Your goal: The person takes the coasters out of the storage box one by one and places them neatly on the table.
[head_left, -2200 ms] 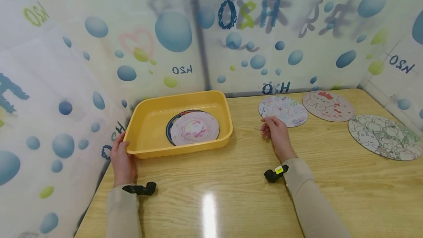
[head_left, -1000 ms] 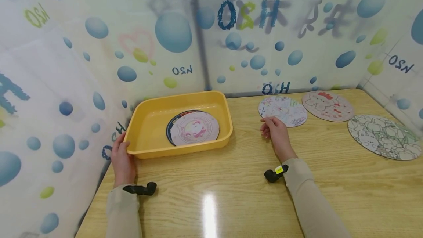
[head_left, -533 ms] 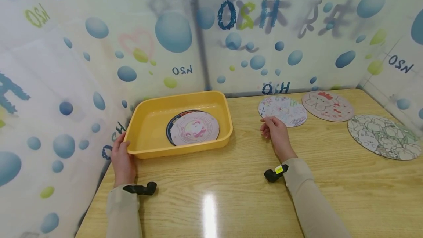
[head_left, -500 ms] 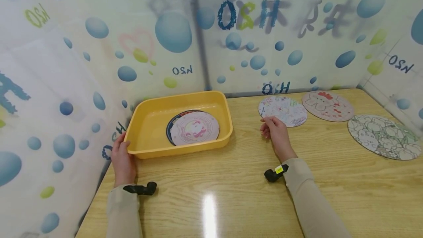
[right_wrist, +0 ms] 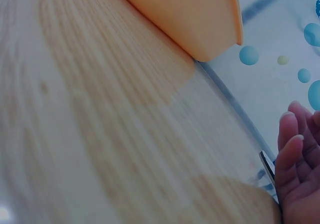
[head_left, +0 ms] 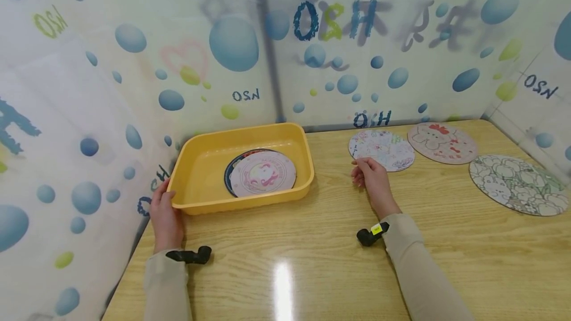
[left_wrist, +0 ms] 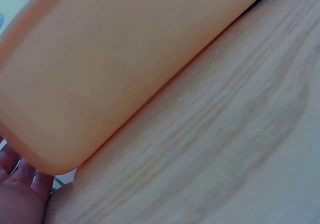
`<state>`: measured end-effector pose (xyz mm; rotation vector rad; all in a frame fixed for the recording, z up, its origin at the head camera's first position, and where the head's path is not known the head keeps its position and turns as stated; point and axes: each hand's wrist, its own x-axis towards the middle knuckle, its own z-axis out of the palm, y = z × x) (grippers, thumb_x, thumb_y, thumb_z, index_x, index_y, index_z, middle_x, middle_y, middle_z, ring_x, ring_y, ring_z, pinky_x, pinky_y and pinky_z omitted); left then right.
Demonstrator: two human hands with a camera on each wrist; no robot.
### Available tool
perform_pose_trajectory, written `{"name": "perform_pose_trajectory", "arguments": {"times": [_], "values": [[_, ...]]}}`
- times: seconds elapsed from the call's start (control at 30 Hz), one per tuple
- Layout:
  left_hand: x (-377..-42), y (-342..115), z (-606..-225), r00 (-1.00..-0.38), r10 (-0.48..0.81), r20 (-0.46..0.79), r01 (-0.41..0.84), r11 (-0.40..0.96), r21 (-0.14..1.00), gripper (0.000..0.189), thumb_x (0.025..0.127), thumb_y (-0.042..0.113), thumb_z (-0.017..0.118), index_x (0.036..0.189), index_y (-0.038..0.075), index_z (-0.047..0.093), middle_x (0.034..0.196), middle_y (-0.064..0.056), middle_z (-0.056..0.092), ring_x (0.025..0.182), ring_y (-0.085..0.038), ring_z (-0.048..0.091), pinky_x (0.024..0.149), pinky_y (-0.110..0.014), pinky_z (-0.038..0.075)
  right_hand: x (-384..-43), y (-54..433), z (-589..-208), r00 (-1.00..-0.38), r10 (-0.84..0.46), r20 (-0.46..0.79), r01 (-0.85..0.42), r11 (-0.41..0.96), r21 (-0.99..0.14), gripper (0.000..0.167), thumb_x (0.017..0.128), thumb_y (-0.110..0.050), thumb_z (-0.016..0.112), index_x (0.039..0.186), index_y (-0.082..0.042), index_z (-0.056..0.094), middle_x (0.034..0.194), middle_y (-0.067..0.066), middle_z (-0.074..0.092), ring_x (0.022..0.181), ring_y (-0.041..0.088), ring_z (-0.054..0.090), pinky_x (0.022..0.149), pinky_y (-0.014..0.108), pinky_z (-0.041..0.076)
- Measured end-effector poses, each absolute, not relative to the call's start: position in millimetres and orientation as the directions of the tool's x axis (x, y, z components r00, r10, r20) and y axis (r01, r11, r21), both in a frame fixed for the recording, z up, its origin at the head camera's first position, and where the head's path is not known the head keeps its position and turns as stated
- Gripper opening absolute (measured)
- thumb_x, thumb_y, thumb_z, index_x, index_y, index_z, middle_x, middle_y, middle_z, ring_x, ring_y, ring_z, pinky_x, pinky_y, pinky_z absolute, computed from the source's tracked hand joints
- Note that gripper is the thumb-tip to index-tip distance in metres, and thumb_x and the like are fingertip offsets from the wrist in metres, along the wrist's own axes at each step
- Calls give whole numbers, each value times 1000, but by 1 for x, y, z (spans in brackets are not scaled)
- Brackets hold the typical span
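Note:
My left hand [head_left: 166,214] rests at the front left corner of the yellow tray [head_left: 241,204], its thumb near the rim and its fingers along the outside wall. In the left wrist view its fingers [left_wrist: 22,173] show beside the tray's lower corner. Inside the tray lie a pink round mat [head_left: 263,174] and, mostly hidden beneath it, a dark blue-rimmed round mat [head_left: 228,176]. My right hand [head_left: 376,185] has loosely curved fingers, with nothing seen in its palm in the right wrist view. Its fingertips overlap the near edge of a white doodle-printed round mat [head_left: 382,145].
A pink round mat with a red bow [head_left: 441,145] and a green-and-white rabbit-printed round mat [head_left: 519,185] lie at the right on the wooden table [head_left: 321,271]. A bubble-printed curtain [head_left: 285,63] stands along the back and both sides.

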<state>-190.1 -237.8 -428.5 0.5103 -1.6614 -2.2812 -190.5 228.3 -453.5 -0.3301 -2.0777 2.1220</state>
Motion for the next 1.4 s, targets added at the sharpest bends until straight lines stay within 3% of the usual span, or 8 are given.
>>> {"name": "perform_pose_trajectory", "arguments": {"times": [1.4], "values": [[-191,-238,-428,-898,-417,-138,0,-314,949,38,93,18,41,130,20,44,139,2,30,120,-16,37,98,-24,33,-190,228,-452,-967,254,-34,29,-24,-999,35,93,-31,42,105,-1,55,76,6,55,58,12,51,49,19,44]]}}
